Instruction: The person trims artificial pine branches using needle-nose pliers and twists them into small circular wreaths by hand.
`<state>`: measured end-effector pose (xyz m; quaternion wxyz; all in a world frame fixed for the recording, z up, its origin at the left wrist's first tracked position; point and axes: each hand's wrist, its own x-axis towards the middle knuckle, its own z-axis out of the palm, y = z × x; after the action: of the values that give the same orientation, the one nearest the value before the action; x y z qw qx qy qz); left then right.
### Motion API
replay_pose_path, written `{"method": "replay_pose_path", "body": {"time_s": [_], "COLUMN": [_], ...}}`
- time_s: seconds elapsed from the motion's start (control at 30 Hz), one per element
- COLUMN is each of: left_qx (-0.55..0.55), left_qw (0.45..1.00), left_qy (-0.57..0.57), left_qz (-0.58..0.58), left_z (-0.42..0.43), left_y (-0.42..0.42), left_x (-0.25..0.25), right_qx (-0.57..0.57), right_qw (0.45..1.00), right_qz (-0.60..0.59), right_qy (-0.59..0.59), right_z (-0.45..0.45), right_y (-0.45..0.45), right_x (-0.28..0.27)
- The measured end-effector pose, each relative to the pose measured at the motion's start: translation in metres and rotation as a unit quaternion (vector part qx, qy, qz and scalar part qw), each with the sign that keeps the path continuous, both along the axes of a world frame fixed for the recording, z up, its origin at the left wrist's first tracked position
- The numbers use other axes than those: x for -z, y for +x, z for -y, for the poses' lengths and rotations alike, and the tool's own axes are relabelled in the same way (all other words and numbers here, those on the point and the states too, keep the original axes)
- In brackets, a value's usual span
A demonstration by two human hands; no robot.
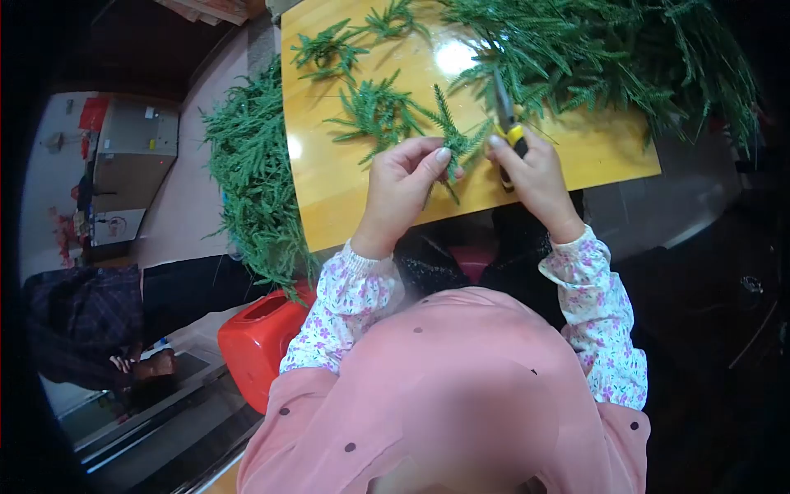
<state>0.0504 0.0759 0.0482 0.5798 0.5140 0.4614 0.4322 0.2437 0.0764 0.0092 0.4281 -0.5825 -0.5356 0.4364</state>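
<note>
Between thumb and fingers, my left hand (405, 185) pinches a green artificial pine sprig (451, 140) just above the table's near edge. My right hand (535, 177) is wrapped around the dark and yellow handles of a pair of pliers (504, 107), whose metal jaws point away from me. The jaws are a little to the right of the sprig. Whether the jaws are parted I cannot tell. Past my left hand lies a small bundle of sprigs (374, 111) on the yellow table (329, 193).
A large heap of green sprigs (592, 58) covers the table's far right. Smaller bundles (325, 49) lie at the far left. Another tall pile of greenery (251, 165) stands left of the table, beside a red plastic stool (255, 337). Someone in dark clothing (86, 321) is at the left.
</note>
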Motion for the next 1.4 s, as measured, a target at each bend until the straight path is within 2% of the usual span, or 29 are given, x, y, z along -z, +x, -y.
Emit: {"method": "replay_pose_path", "body": {"time_s": [0.03,0.17,0.23,0.3,0.37,0.4,0.5,0.53,0.63,0.73,0.8,0.87,0.97,1.0,1.1,1.2,1.33,1.4], "left_qx": [-0.01,-0.113,-0.168,-0.167,-0.156,-0.171,-0.178,-0.174,-0.118,-0.069,-0.04,-0.019,-0.029,-0.028,-0.049,-0.054,-0.025,0.005], "left_qw": [1.0,0.987,0.946,0.895,0.853,0.855,0.627,0.685,0.696,0.726,0.722,0.707,0.721,0.741,0.749,0.736,0.729,0.739], "left_qy": [-0.01,0.11,0.21,0.315,0.338,0.332,0.545,0.516,0.515,0.451,0.419,0.412,0.416,0.418,0.47,0.502,0.522,0.513], "left_qz": [0.012,-0.028,-0.179,-0.269,-0.364,-0.36,-0.527,-0.484,-0.487,-0.514,-0.549,-0.575,-0.553,-0.524,-0.464,-0.45,-0.443,-0.437], "left_z": [0.002,-0.016,-0.041,-0.076,-0.106,-0.123,-0.148,-0.144,-0.112,-0.08,-0.066,-0.059,-0.052,-0.051,-0.041,-0.02,0.003,0.014], "left_y": [-0.001,-0.025,-0.047,-0.065,-0.072,-0.076,-0.081,-0.077,-0.065,-0.049,-0.048,-0.049,-0.055,-0.057,-0.059,-0.056,-0.043,-0.033], "left_x": [-0.006,-0.036,-0.047,-0.056,-0.062,-0.057,-0.047,-0.044,-0.034,-0.011,-0.001,0.014,0.024,0.024,0.016,0.006,0.011,0.009], "right_qx": [0.005,-0.005,-0.016,-0.016,0.002,0.011,0.029,0.032,0.038,0.03,0.032,0.025,0.028,0.029,-0.018,-0.11,-0.12,-0.085], "right_qw": [0.999,0.995,0.996,0.998,0.999,0.999,0.996,0.996,0.996,0.997,0.997,0.995,0.98,0.971,0.946,0.919,0.922,0.927], "right_qz": [-0.041,-0.096,-0.083,-0.062,-0.037,-0.024,-0.061,-0.054,-0.043,-0.047,-0.043,-0.097,-0.197,-0.235,-0.318,-0.352,-0.334,-0.341], "right_qy": [0.019,0.001,0.018,0.016,0.029,0.036,0.061,0.069,0.074,0.052,0.049,0.026,-0.014,-0.029,-0.06,-0.138,-0.152,-0.13], "right_z": [-0.003,-0.001,-0.001,0.001,-0.002,-0.004,-0.003,-0.003,-0.001,0.001,0.0,-0.001,0.003,0.005,0.01,0.012,0.012,0.014], "right_y": [0.002,0.005,0.003,0.002,0.003,0.003,0.002,0.002,0.004,0.003,0.005,0.006,0.003,0.001,-0.002,-0.004,-0.024,-0.034], "right_x": [0.006,0.007,0.009,0.009,0.017,0.02,0.016,0.015,0.017,0.014,0.021,0.023,0.009,0.002,-0.011,-0.011,-0.024,-0.025]}}
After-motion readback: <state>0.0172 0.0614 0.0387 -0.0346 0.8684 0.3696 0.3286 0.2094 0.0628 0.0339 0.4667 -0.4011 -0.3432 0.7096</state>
